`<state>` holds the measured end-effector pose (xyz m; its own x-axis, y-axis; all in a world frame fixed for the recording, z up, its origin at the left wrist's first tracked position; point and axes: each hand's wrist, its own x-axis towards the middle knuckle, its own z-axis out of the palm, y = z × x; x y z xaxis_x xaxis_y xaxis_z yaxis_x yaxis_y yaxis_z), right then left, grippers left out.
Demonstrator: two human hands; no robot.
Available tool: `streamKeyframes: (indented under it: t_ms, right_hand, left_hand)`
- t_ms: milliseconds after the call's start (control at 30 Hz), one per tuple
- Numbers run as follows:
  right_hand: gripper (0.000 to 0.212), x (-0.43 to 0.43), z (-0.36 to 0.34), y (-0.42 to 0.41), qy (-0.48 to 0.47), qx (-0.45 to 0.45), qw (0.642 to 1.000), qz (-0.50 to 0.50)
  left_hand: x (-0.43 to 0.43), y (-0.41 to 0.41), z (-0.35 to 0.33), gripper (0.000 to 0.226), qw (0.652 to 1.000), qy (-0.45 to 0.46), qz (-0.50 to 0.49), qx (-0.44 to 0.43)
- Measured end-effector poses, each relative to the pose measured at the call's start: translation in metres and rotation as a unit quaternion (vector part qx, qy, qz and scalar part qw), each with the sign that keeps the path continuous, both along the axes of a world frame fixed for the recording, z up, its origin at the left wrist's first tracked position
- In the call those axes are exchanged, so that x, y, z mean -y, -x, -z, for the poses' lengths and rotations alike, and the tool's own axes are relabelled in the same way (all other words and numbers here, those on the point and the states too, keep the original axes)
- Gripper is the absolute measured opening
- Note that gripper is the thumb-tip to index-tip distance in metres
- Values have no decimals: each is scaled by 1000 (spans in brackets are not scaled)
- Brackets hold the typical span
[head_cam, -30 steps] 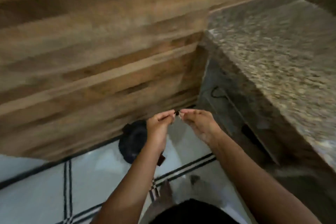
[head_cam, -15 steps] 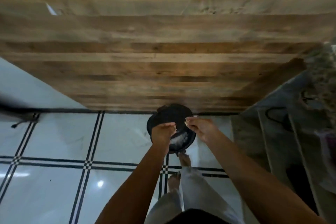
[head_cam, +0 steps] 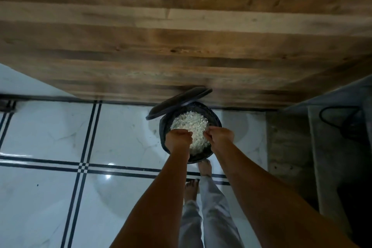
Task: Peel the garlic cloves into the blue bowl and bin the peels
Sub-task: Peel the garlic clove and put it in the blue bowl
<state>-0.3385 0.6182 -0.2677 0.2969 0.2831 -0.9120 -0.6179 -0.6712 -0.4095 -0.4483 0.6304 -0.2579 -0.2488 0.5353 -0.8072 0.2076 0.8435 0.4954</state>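
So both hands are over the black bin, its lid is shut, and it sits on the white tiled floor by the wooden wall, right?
Not quite: the lid is open, tipped up behind the bin, and white peels show inside. The head view shows it. The left hand and right hand are over it.

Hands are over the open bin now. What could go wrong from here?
1. The bin is heaped with white peels near its rim, so fresh peels may slide off onto the tiled floor.
2. The left hand and right hand sit over the near edge, not the centre; light peels could drift outside.
3. The lid stands raised; a foot is by the base. If it drops, it hits the hands.
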Motion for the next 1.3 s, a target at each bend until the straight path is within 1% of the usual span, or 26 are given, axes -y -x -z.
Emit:
streamKeyframes:
  t_ms: [67, 100, 167, 200, 267, 367, 467, 567, 633, 733, 833, 900, 1000, 1100, 1200, 1300]
  right_hand:
    - [6, 2, -5, 1, 9, 8, 1000, 5]
    - [3, 5, -15, 1, 0, -2, 1000, 8]
    - [15, 12, -41, -2, -34, -31, 999, 18]
    - [21, 17, -58, -5, -53, -38, 998, 27]
    - [29, 34, -99, -16, -98, -41, 993, 47]
    - [35, 73, -162, -42, -165, -15, 982, 91]
    - [34, 129, -215, -82, -215, 28, 959, 182]
    - [37, 197, -262, -125, -259, 72, 918, 292]
    - [30, 247, -291, -150, -276, 110, 886, 356]
    - [15, 331, -319, -181, -286, 157, 836, 440]
    - [12, 418, -339, -197, -292, 196, 779, 519]
    - [12, 475, -348, -203, -295, 229, 744, 553]
    - [11, 557, -349, -213, -268, 280, 701, 598]
    - [10, 629, -341, -231, -217, 321, 679, 623]
    - [9, 687, -326, -255, -113, 359, 691, 617]
    - [11, 728, -301, -284, -6, 374, 723, 581]
  left_hand:
    - [4, 3, -8, 12, 1000, -1, -23, -1]
    - [8, 2, -18, 14, 999, -13, -33, 15]
    - [15, -3, -43, 16, 997, -37, -39, 58]
    - [17, -7, -58, 12, 996, -42, -29, 79]
    - [23, -19, -90, 16, 992, -54, -10, 116]
    - [42, -53, -147, 11, 977, -76, 30, 198]
    - [73, -103, -196, 13, 954, -95, 99, 268]
    - [118, -164, -243, 9, 919, -96, 203, 323]
    - [157, -202, -268, 11, 890, -93, 278, 350]
    - [228, -250, -298, 14, 837, -77, 378, 389]
    - [308, -286, -319, 16, 779, -58, 465, 416]
    - [362, -306, -326, 15, 739, -42, 514, 433]
    - [441, -331, -330, 13, 688, -16, 579, 436]
    - [510, -353, -328, 12, 665, 5, 611, 429]
    - [559, -371, -323, 8, 663, 2, 629, 405]
    - [585, -390, -314, 11, 677, -11, 630, 381]
